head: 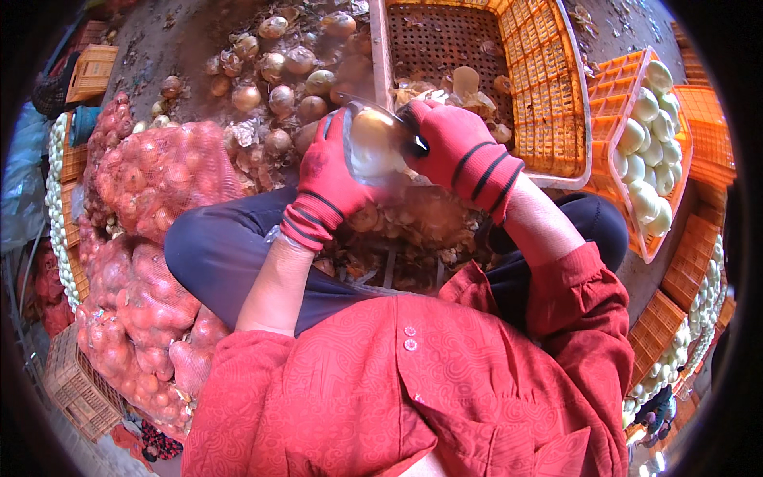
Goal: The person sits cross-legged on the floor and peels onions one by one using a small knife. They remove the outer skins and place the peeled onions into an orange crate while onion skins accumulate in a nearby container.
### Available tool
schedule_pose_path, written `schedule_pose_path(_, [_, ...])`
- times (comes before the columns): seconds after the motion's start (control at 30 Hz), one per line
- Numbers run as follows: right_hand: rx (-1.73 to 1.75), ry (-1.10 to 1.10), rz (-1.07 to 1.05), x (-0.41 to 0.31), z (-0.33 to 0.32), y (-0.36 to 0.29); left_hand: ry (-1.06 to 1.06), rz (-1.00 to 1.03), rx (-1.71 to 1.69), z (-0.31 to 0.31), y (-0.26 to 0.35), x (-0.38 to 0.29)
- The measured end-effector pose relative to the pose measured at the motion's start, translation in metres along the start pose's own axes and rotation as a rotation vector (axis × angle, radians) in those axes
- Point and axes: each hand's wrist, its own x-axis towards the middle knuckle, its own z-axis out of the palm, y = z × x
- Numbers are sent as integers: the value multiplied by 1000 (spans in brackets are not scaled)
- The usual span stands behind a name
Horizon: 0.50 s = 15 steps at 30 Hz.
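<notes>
My left hand [328, 173], in a red knit glove with dark bands, holds a partly peeled onion [375, 143] from its left side. My right hand [450, 146], gloved alike, grips the dark handle of a knife [372, 107], whose blade lies over the top of the onion. Papery skin and a pale peeled piece rest just beyond, in an orange plastic crate [539, 77] with a whitish rim. Unpeeled onions [282, 100] lie in a loose heap past my left hand. More onions and skins lie between my legs, partly hidden by my hands.
Red mesh sacks of onions [167, 173] are piled at my left. To the right, an orange crate of peeled onions [650, 149] stands tilted in view. Further filled crates line both sides, with stacked orange crates [706, 143] at far right. A person [658, 414] is partly visible at lower right.
</notes>
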Motion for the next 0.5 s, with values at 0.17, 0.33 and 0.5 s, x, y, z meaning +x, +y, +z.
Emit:
schedule_pose_path(0.17, [28,49,10,10,10,7,-4,59,-38,-1,-8,7])
schedule_pose_path(0.33, [0,47,173,22,13,21,-124,162,-67,-15,5,15])
schedule_pose_path(0.5, [12,57,333,15,10,18,-102,202,-157,-3,9,3])
